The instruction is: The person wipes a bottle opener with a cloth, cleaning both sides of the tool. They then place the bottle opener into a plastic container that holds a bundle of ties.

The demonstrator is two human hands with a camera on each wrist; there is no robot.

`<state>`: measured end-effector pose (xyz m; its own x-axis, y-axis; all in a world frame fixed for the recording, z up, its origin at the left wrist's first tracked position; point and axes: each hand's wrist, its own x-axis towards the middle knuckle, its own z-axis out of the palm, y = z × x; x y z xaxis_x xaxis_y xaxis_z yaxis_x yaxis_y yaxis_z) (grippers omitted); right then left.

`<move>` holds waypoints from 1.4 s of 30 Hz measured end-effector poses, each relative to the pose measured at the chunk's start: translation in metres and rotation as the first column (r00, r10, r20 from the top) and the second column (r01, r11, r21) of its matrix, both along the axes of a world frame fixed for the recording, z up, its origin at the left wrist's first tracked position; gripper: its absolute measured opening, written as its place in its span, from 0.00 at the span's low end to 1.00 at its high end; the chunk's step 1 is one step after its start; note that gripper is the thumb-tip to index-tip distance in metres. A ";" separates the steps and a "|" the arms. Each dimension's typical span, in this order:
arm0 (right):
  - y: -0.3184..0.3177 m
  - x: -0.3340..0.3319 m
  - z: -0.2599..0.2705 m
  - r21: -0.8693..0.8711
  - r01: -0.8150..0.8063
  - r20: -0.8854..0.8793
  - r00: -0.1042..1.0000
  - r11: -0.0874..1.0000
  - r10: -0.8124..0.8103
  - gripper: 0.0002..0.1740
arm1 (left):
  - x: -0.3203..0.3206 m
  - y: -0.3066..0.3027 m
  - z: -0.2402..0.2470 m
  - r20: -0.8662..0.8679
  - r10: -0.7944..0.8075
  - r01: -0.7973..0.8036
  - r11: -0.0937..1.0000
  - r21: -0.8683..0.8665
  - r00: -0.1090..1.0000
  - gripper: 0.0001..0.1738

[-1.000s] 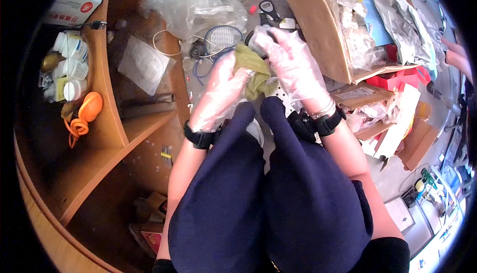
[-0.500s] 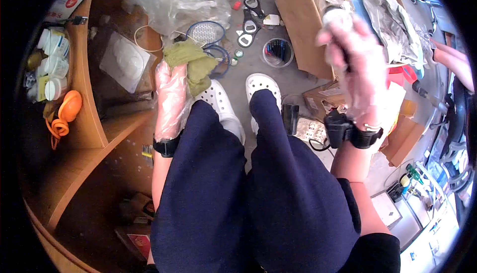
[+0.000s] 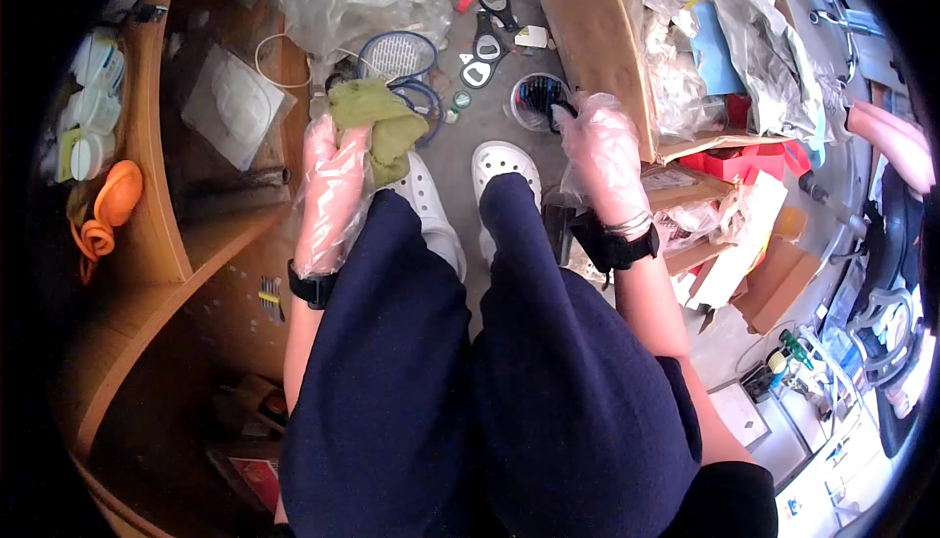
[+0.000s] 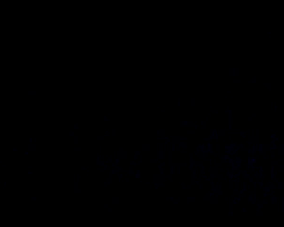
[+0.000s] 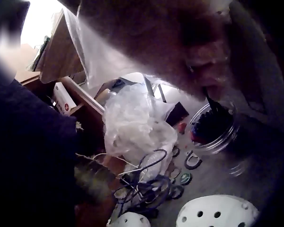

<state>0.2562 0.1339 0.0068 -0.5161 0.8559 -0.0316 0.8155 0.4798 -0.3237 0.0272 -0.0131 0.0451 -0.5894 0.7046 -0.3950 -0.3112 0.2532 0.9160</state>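
Note:
A crumpled green cloth (image 3: 387,127) is gripped by my gloved left hand (image 3: 333,195), its fingers partly covered by the cloth. My gloved right hand (image 3: 605,151) is beside a clear round jar (image 3: 515,107) of dark, thin items on the floor. Between its fingertips it pinches a small dark item (image 3: 560,113). In the right wrist view the curled fingers (image 5: 210,71) hold this dark piece (image 5: 218,108) at the mouth of the jar (image 5: 215,147). What exactly the piece is, I cannot tell. The left wrist view is black.
Black bottle openers (image 3: 488,46), blue-rimmed oval items (image 3: 397,55) and a plastic bag (image 3: 343,0) lie on the floor ahead. At the right stands a cardboard box (image 3: 597,34) of packaging. Wooden shelving (image 3: 162,146) is on the left; white shoes (image 3: 504,161) are below the jar.
Both hands were together at the cloth; the left has moved left with it. The right went over the cardboard box with something pale, then came back beside the jar, where it holds a dark item.

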 end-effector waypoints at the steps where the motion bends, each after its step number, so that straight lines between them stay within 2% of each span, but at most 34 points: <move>1: 0.000 0.001 0.000 0.001 -0.005 0.004 1.000 1.000 0.005 0.13 | 0.002 0.001 0.004 0.008 -0.001 0.001 1.000 -0.009 1.000 0.12; 3: 0.000 0.003 -0.002 0.063 -0.022 -0.046 0.999 0.998 0.025 0.12 | 0.003 0.001 0.007 0.019 0.003 -0.003 1.000 -0.018 1.000 0.12; 5: 0.001 -0.001 -0.006 0.081 -0.010 -0.004 1.000 0.997 0.011 0.12 | 0.001 0.000 0.007 -0.052 -0.079 0.077 0.996 -0.040 0.996 0.12; 10: 0.010 -0.006 -0.039 0.116 0.008 0.056 0.998 0.993 -0.014 0.12 | 0.001 -0.002 0.000 -0.026 -0.031 0.030 0.999 -0.028 0.999 0.11; 14: 0.011 -0.015 -0.052 0.039 0.046 0.105 0.993 0.998 -0.050 0.14 | 0.000 -0.001 0.002 0.014 0.004 -0.004 0.999 -0.045 1.000 0.11; 16: 0.009 -0.022 -0.054 -0.035 0.183 0.140 0.974 0.982 -0.177 0.18 | -0.001 -0.001 -0.001 0.013 0.000 0.000 0.999 -0.035 1.000 0.11; 17: 0.012 -0.024 -0.049 -0.123 0.221 0.196 0.961 0.968 -0.194 0.22 | -0.001 -0.001 -0.001 0.011 0.000 0.000 1.000 -0.024 1.000 0.11; 20: 0.012 -0.030 -0.034 -0.180 0.271 0.167 0.956 0.946 -0.242 0.24 | 0.001 -0.002 0.002 0.025 -0.013 0.013 1.000 -0.008 1.000 0.11; 24: 0.008 -0.033 -0.041 -0.130 0.244 0.199 0.956 0.961 -0.216 0.28 | 0.004 0.000 0.004 0.059 0.008 -0.007 1.000 -0.004 0.998 0.11; 26: 0.003 -0.033 -0.045 -0.060 0.218 0.178 0.963 0.974 -0.205 0.34 | 0.003 0.001 0.003 0.025 0.011 -0.010 1.000 -0.006 1.000 0.11; 29: 0.001 -0.029 -0.041 -0.117 0.173 0.199 0.969 0.978 -0.148 0.38 | 0.004 0.002 0.003 0.031 0.033 -0.032 0.999 -0.029 0.999 0.11; 32: 0.001 -0.028 -0.036 -0.056 0.130 0.210 0.971 0.990 -0.115 0.40 | -0.002 -0.001 -0.002 0.044 -0.028 0.029 0.999 -0.018 0.999 0.12; 36: 0.009 -0.045 0.014 -0.070 0.192 0.237 0.956 0.979 -0.171 0.35 | -0.003 -0.003 -0.005 0.011 -0.014 0.014 1.000 0.004 1.000 0.12; 38: 0.018 -0.052 0.032 0.237 0.059 -0.118 0.992 0.970 -0.031 0.29 | -0.002 -0.002 0.002 0.062 -0.033 0.034 0.999 -0.005 0.998 0.12; 39: 0.028 -0.058 0.032 0.369 0.047 -0.279 0.958 0.928 0.063 0.20 | -0.001 -0.002 0.002 0.059 -0.032 0.032 0.999 -0.005 0.998 0.12; 40: 0.037 -0.064 0.036 0.369 0.048 -0.282 0.957 0.928 0.063 0.20 | 0.000 -0.002 0.001 0.035 -0.002 0.003 0.999 -0.032 0.999 0.12; 42: 0.058 -0.079 0.041 0.153 -0.021 -0.251 0.966 0.988 0.060 0.16 | -0.002 -0.005 -0.003 0.008 0.029 -0.028 0.998 -0.055 1.000 0.12</move>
<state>0.1770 0.1915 0.0475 -0.5251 0.8193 0.2302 0.6944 0.5689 -0.4407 0.0256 -0.0184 0.0422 -0.6053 0.6647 -0.4380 -0.3268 0.2942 0.8981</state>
